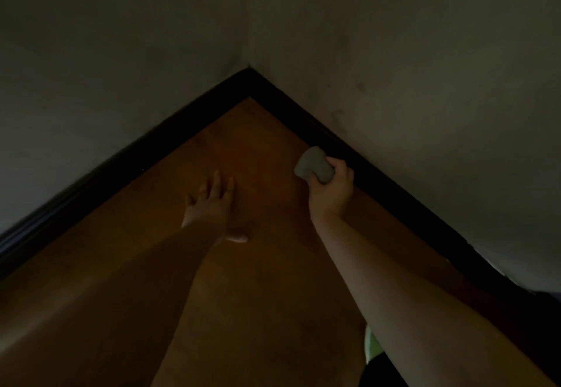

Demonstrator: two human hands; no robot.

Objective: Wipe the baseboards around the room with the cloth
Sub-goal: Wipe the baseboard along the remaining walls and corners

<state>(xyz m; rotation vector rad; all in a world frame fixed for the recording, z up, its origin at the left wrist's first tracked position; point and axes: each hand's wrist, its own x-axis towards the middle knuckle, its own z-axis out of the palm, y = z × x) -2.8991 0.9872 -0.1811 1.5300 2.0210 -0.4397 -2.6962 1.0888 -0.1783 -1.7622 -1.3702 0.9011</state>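
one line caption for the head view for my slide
Right hand holds cloth at the dark baseboard near a corner; left hand braces on floor.

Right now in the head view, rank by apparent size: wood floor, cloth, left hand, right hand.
1. wood floor, by far the largest.
2-3. left hand and right hand: they look alike, so no ranking between them.
4. cloth, smallest, bunched and partly hidden in the right hand's grip.

both bare arms reach forward and down. the left hand (214, 204) is spread flat, fingers straight, thumb out to the side. the right hand (331, 186) is curled in a grip, knuckles up, wrist slightly bent.
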